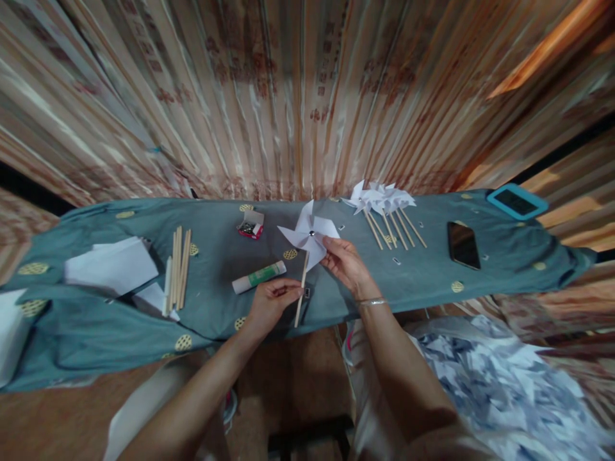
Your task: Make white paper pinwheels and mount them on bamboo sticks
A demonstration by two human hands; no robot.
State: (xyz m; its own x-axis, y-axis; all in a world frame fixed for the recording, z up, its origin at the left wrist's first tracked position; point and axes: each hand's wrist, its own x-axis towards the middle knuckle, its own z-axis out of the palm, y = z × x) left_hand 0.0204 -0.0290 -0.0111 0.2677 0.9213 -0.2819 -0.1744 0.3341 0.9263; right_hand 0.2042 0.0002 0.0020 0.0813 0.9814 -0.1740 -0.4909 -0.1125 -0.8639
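A white paper pinwheel with a shiny pin at its centre is held over the middle of the cloth-covered table. Its thin wooden stick slants down toward the near edge. My left hand is closed, pinching the stick between thumb and fingers. On the right side, my right hand pinches one of the paper blades; some of its fingers are hidden behind the paper. A glue stick with a green label lies just beyond my left hand. Farther back is a small open red-and-white box of metal pins.
Several pinwheels with sticks lie at the back right, near a dark phone and a blue-framed device. To the left are loose wooden sticks and white paper sheets. A large heap of folded paper sits below right.
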